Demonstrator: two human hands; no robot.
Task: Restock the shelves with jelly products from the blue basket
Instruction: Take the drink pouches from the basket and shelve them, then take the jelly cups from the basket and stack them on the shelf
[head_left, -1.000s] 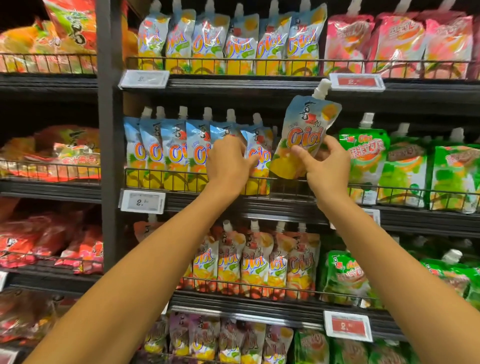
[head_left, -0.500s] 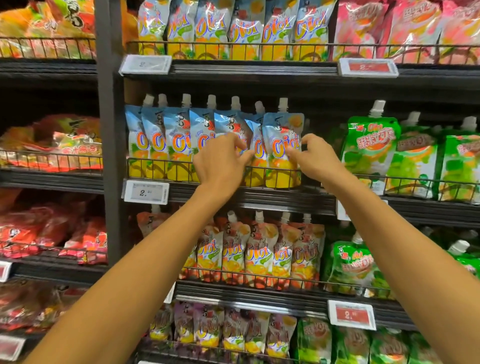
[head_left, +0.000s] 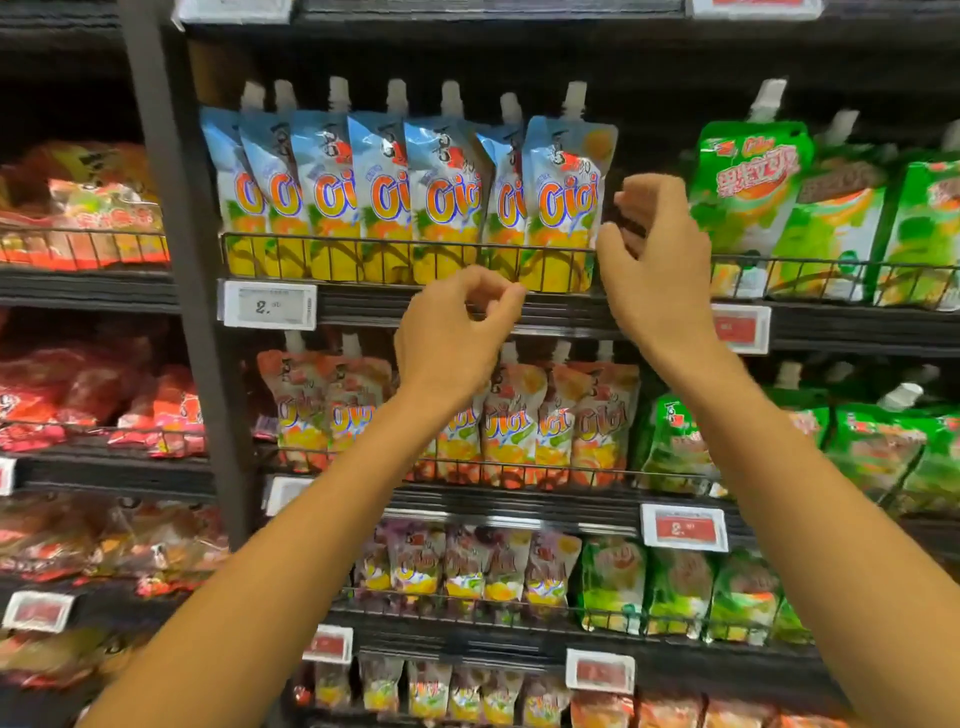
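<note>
Nearest the camera, the left forearm (head_left: 291, 519) and right forearm (head_left: 810, 493) stretched up from the bottom of the view toward the shelving. The left hand (head_left: 452, 338) hung in front of the shelf edge (head_left: 363, 306), below the wire rail (head_left: 363, 244). Its fingers were loosely curled, thumb and forefinger close together, with nothing between them. The right hand (head_left: 654, 260), higher and a little farther in, was likewise empty, fingers slackly bent. Its fingertips sat just beside the right edge of the rightmost blue pouch (head_left: 563, 202) but, as far as could be told, did not touch it. That pouch stood upright behind the rail at the end of the row of blue pouches (head_left: 384, 197), against its neighbour, with a dark gap between it and the green pouches (head_left: 748, 192) farther right. By its looks, such a spouted jelly pouch would be fairly light, soft-walled and glossy, so it would likely sag and slip under a loose grip. The stiff white spout (head_left: 575, 98) or the sealed side seams seemed the surest places to pinch, while squeezing the belly would only buckle it. The blue basket was not in view, so where further stock lay could not be told.
</note>
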